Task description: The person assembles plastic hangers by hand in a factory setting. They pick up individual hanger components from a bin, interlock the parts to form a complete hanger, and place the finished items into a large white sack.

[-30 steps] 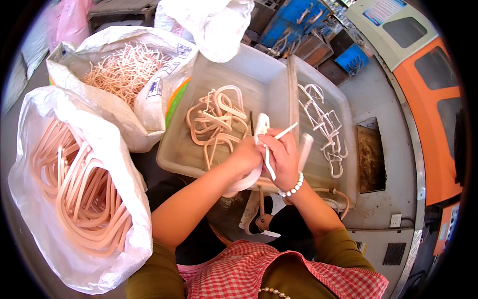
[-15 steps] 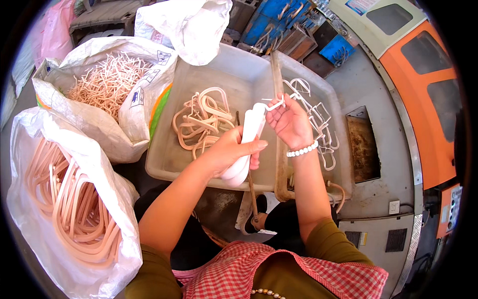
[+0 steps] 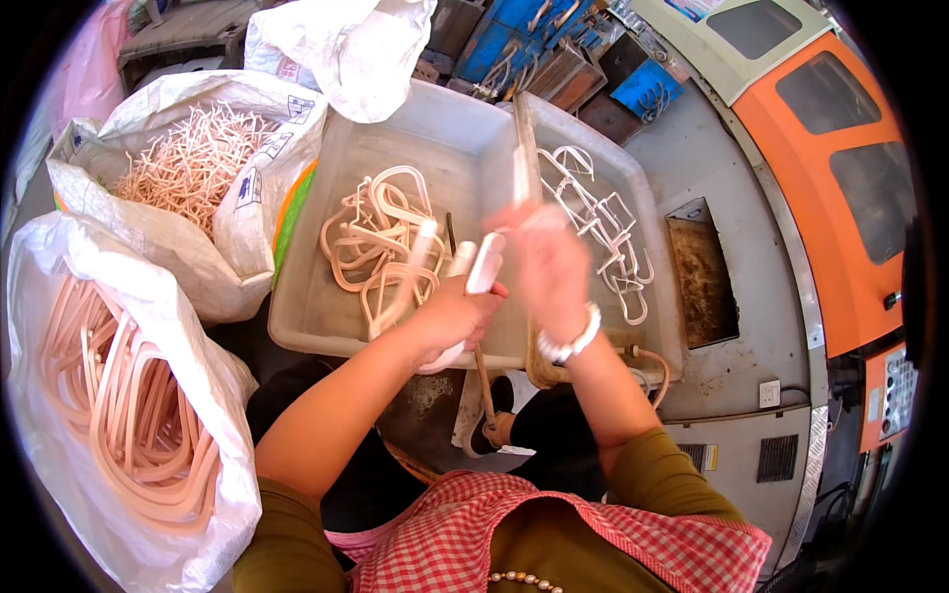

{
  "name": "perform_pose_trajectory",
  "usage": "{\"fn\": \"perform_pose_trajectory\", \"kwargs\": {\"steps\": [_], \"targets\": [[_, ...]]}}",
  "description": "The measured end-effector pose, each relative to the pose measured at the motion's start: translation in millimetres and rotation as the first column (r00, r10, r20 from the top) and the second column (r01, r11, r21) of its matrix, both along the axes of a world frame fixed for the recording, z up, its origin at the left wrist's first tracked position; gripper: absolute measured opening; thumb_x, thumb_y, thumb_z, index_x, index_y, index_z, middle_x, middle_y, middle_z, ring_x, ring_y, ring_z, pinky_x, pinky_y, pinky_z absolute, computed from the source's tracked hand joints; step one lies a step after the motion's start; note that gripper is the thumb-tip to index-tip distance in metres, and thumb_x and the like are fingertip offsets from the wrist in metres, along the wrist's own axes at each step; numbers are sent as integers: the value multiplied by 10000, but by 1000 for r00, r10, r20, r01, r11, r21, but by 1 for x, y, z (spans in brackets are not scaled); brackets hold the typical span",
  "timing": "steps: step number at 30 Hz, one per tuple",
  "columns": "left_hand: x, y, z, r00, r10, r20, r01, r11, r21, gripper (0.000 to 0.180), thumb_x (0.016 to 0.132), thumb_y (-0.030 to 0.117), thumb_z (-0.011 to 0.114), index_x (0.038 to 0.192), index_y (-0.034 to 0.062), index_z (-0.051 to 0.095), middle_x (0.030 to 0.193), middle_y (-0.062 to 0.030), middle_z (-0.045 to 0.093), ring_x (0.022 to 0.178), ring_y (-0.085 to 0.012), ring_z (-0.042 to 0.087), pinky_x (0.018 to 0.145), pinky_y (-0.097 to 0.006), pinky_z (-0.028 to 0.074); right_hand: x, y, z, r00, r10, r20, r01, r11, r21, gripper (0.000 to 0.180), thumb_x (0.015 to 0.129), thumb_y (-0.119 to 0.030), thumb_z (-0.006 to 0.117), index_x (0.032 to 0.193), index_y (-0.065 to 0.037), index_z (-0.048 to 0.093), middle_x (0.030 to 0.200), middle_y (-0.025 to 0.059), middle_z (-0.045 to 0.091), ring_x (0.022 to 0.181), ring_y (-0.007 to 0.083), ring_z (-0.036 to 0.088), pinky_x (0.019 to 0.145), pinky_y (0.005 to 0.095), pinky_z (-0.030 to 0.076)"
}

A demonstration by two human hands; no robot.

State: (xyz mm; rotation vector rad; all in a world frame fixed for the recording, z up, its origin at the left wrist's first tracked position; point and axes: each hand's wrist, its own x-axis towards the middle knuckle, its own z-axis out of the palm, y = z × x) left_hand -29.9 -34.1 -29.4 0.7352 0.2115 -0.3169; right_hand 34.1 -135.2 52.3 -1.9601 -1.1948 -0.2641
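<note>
My left hand [image 3: 453, 318] is closed around several smooth white curved plastic strips [image 3: 484, 265]. Their rounded ends fan out above my fingers, and one strip leans left over the tub. My right hand [image 3: 556, 272], with a white bead bracelet, is close on the right and smeared by motion. A blurred white strip [image 3: 521, 178] stands up at its fingertips; whether the fingers grip it cannot be made out. Below both hands is a pale plastic tub [image 3: 321, 346]. Inside it, a tangle of pinkish curved strips [image 3: 381, 232] lies on the left.
Thin white branching plastic scraps [image 3: 598, 222] lie in the tub's right section, beyond a brown-edged divider [image 3: 527, 128]. On the left stand a sack of short pinkish scraps [image 3: 203, 163] and a sack of U-shaped pinkish strips [image 3: 148, 425]. An orange-and-grey machine [image 3: 791, 198] is at the right.
The white strips, bundled together before, are spread apart in my left hand. My right hand has turned and dropped slightly; the thin white branch at its fingertips no longer shows there. The view has shifted slightly.
</note>
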Motion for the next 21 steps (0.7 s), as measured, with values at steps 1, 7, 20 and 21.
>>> {"fn": "perform_pose_trajectory", "kwargs": {"steps": [1,7,20,21], "targets": [[2,1,-1,993,88,-82,-93,994,-50,164,886,155,582,1003,56,522,593,29,404,476,-77,373,434,-257,311,-23,-2,-9,956,271,116,-264,962,-73,108,858,-71,541,934,-55,615,886,87,612,751,214,616,651,327,504],[6,9,-3,991,125,-42,-126,992,-14,150,870,174,627,835,68,527,575,-1,460,473,-105,433,411,-290,352,-26,-6,32,967,190,-171,-5,682,731,310,979,-259,401,1006,5,560,944,159,629,864,304,628,821,433,506],[4,101,6,709,705,-18,-705,708,-45,178,884,162,600,962,3,582,653,10,463,540,-91,436,459,-237,386,49,144,-5,954,301,-20,-273,892,361,251,916,-220,550,1015,-1,621,874,48,628,764,128,550,701,283,466],[2,110,8,683,731,0,-730,682,-26,183,883,163,604,964,0,579,660,9,462,545,-90,433,467,-237,385,61,140,-36,956,263,-131,-220,936,275,236,910,-208,565,1000,0,633,847,35,633,735,111,547,676,271,467]]}}
